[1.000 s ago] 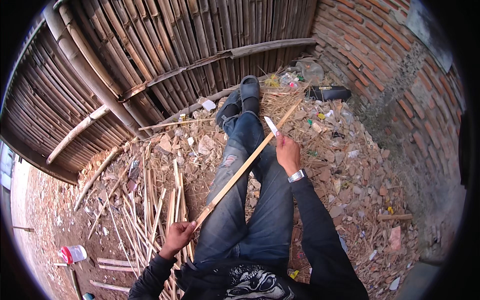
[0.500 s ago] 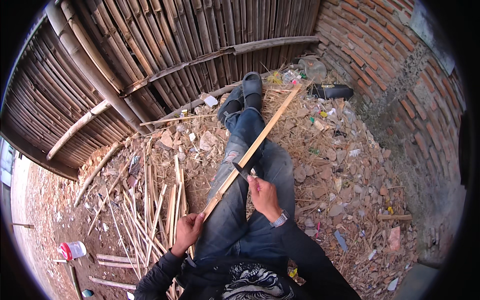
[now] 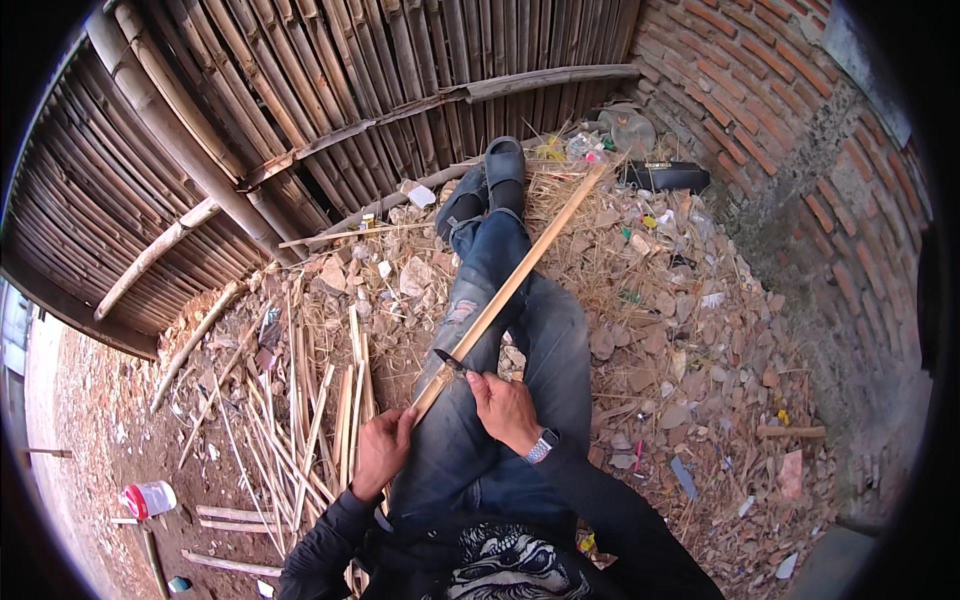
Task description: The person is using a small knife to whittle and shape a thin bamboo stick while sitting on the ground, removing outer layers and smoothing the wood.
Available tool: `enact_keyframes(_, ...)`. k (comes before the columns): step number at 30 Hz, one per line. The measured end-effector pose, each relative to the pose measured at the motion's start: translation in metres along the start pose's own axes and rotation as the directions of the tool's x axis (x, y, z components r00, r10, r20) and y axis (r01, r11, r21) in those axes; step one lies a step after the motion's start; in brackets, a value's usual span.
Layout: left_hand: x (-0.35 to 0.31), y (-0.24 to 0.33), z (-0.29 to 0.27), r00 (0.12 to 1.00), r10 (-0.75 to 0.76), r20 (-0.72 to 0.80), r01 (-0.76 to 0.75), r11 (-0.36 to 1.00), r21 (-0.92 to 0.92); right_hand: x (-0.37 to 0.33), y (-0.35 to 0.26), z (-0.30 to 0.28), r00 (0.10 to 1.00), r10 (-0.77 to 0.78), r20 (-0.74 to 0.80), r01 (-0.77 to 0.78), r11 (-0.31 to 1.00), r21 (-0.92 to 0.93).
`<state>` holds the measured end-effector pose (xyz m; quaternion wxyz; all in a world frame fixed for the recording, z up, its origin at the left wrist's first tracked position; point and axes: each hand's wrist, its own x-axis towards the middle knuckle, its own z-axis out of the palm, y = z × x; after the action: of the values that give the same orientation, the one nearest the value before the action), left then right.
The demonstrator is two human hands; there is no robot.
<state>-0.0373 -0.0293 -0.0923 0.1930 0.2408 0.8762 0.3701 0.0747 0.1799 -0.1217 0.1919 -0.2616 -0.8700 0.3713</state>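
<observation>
A long, pale bamboo strip (image 3: 530, 264) lies slantwise across my legs, its far end reaching past my shoes. My left hand (image 3: 384, 448) is closed around its near end, by my thigh. My right hand (image 3: 506, 410) grips a knife with a dark blade (image 3: 450, 360); the fingers cover the handle. That blade rests across the strip, a short way beyond my left hand, near a rough spot like a node. My jeans (image 3: 553, 330) are under the strip.
Several cut strips (image 3: 345, 410) lie piled to my left. Farther left stands a white tub with a red lid (image 3: 150, 499). Rubble and litter (image 3: 680, 340) cover the ground on the right, up to a brick wall (image 3: 740, 110). A bamboo wall (image 3: 370, 60) rises ahead.
My right hand and the knife have slid along the strip toward me, closer to my left hand. My left hand keeps its hold on the near end.
</observation>
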Motion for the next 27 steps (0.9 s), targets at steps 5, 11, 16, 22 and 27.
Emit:
enact_keyframes(5, 0.0, 0.01, 0.004, 0.999, 0.035, 0.005, -0.034, 0.999, -0.018, 0.001, 0.024, -0.019, 0.954, 0.165, 0.251, -0.252, 0.894, 0.37)
enact_keyframes(11, -0.005, 0.05, 0.02, 0.977, 0.158, -0.142, -0.167, 0.984, -0.054, 0.022, -0.007, -0.064, 0.986, 0.163, 0.013, -0.143, 0.82, 0.554)
enact_keyframes(16, -0.004, 0.057, 0.031, 0.937, 0.278, -0.211, -0.283, 0.959, 0.004, 0.036, -0.011, -0.077, 1.0, -0.009, 0.022, -0.001, 0.914, 0.407)
enact_keyframes(22, -0.001, 0.062, 0.03, 0.926, 0.307, -0.22, -0.313, 0.95, 0.005, 0.03, -0.015, -0.083, 0.994, -0.113, -0.013, 0.112, 0.957, 0.267)
enact_keyframes(27, 0.005, 0.077, 0.027, 0.958, 0.223, -0.179, -0.203, 0.971, 0.124, 0.006, -0.01, -0.089, 0.978, -0.206, 0.012, 0.196, 0.946, 0.258)
